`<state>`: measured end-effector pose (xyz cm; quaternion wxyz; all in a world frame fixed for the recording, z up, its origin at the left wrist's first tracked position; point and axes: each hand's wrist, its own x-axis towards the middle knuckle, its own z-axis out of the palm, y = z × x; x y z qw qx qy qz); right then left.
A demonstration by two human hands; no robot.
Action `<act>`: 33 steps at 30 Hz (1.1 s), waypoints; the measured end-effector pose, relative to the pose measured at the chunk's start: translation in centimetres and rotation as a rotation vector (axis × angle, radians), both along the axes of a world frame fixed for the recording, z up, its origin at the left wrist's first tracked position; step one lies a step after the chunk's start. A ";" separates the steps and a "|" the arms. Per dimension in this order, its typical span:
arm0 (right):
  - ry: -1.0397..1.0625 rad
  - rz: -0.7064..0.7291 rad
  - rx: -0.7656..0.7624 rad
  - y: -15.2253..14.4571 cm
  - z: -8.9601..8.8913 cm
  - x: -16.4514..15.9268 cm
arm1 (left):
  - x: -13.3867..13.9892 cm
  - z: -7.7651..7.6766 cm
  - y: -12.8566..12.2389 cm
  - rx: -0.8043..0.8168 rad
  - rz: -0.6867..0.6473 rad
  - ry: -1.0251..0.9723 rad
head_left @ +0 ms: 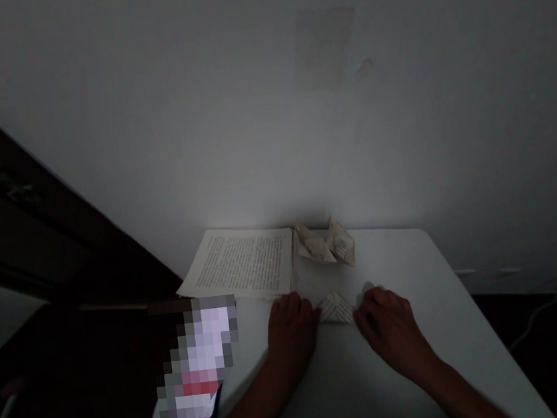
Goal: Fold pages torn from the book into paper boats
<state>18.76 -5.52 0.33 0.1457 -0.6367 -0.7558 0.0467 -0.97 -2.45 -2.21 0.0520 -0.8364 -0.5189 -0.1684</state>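
Observation:
A small folded triangle of printed paper (335, 308) lies on the white table between my hands. My left hand (293, 327) rests at its left corner, fingers curled together and gripping the edge. At the right corner, my right hand (388, 324) is closed with its fingertips on the paper. The fingertips are dim and partly hidden. Just beyond stands a folded paper piece (325, 245) with pointed ends, made of the same printed paper.
A stack of printed pages (244, 263) lies at the back left of the white table (394, 256), against the wall. A phone (200, 365) with a lit, blurred screen is at the left edge. A pale cable (537, 317) runs beyond the table's right side.

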 end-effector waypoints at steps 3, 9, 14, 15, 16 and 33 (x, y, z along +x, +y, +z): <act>0.008 0.001 -0.001 0.1 -0.1 0.0 | -0.1 0.1 -0.1 -0.009 -0.015 -0.068; 0.024 0.010 0.009 0.1 -0.3 0.2 | 0.0 0.6 -0.4 -0.017 0.015 -0.063; 0.021 0.007 0.013 0.1 -0.3 0.2 | 0.2 0.5 -0.3 -0.007 0.032 -0.013; 0.022 0.006 0.010 0.1 -0.3 0.2 | 0.2 0.4 -0.2 -0.001 0.035 -0.011; 0.024 0.005 0.007 0.1 -0.3 0.2 | 0.3 0.4 -0.2 0.004 0.040 -0.009; 0.008 -0.013 -0.012 0.1 -0.4 0.1 | 0.3 0.5 -0.4 -0.059 -0.251 -0.182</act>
